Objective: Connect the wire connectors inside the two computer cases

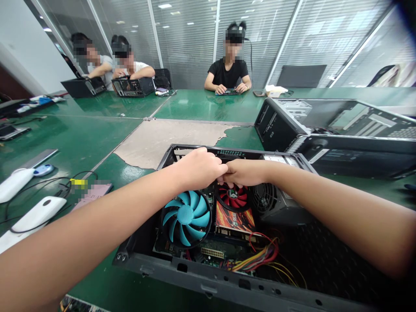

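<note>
Centre frame, the left hand (pixel 199 167) and right hand (pixel 245 172) meet, fingers curled and bunched over the upper edge of the red-fanned card (pixel 234 213), which sits inside the open computer case (pixel 195 276). Whether they're pinching anything, I can't tell: knuckles hide most fingertips, and both forearms (pixel 107 219) run off the frame's sides.

Across the top of the frame, glass panels (pixel 186 41) with blinds behind. At upper left, 2 people (pixel 106 69) seated behind 2 black computer cases (pixel 86 87). At upper centre, 1 person (pixel 228 71) in a black shirt, with hands on a small dark board (pixel 229 92). At upper right, a dark chair back (pixel 302 76); lower, an open black case (pixel 351 151). Across the middle, a green counter (pixel 185 105) with 1 pale, ragged-edged patch (pixel 162 136). At lower left, white devices (pixel 39 216), dark cables (pixel 27 230), a yellow tag (pixel 78 183) and a pinkish slab (pixel 94 194), partly blurred.
</note>
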Tool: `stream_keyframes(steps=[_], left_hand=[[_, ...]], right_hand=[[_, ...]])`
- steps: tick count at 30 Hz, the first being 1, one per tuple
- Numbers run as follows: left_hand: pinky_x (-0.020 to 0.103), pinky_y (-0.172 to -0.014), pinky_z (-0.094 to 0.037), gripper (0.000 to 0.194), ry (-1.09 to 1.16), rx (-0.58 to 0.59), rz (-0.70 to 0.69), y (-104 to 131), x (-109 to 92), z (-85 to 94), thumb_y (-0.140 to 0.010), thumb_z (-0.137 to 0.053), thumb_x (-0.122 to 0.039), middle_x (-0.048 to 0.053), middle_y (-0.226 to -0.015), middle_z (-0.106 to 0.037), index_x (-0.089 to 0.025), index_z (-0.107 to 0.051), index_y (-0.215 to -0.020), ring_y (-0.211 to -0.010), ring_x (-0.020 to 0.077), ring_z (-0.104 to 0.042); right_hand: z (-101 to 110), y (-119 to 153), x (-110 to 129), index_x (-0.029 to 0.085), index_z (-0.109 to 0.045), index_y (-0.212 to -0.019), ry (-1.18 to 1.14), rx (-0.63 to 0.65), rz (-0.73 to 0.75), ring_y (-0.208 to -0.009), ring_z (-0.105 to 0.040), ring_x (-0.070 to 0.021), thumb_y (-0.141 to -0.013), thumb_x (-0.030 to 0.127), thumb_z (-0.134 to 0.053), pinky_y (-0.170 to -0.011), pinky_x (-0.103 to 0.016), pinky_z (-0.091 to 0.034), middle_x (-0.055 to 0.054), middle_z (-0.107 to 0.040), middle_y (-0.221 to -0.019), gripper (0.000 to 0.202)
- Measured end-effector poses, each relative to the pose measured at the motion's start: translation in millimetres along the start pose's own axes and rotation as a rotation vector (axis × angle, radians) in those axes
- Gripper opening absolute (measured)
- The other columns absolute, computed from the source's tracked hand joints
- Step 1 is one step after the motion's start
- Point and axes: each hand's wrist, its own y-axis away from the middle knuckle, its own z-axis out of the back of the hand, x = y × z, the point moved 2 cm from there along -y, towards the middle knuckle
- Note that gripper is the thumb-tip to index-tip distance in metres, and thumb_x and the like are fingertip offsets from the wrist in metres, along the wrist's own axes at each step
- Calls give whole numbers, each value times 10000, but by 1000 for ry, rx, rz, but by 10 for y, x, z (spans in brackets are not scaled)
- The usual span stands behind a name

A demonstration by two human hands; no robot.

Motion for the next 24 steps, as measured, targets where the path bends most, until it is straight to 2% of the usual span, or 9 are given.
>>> stream_keyframes(steps=[8,13,24], left_hand=[[320,-649,-400,151,24,116,21,-11,3,0,-893,-544,-207,70,-826,-744,-152,-684,-899,-789,205,-695],[328,-665,-400,168,37,176,27,-20,-6,32,-890,-543,-146,64,-845,-750,-166,-700,-946,-824,220,-700],[343,-688,-384,157,18,129,45,-9,-2,-10,-879,-548,-172,68,-812,-753,-169,-704,-882,-785,220,-695]], right_hand=[[1,-12,-11,168,-602,-849,81,24,30,-615,-593,-147,-931,295,-435,-632,-264,-437,-45,-677,-783,225],[8,2,-7,153,-621,-920,64,26,13,-612,-596,-144,-900,215,-431,-637,-263,-445,-48,-682,-807,201],[6,9,-10,160,-617,-919,32,5,14,-595,-585,-139,-902,224,-428,-607,-251,-452,-53,-680,-810,201]])
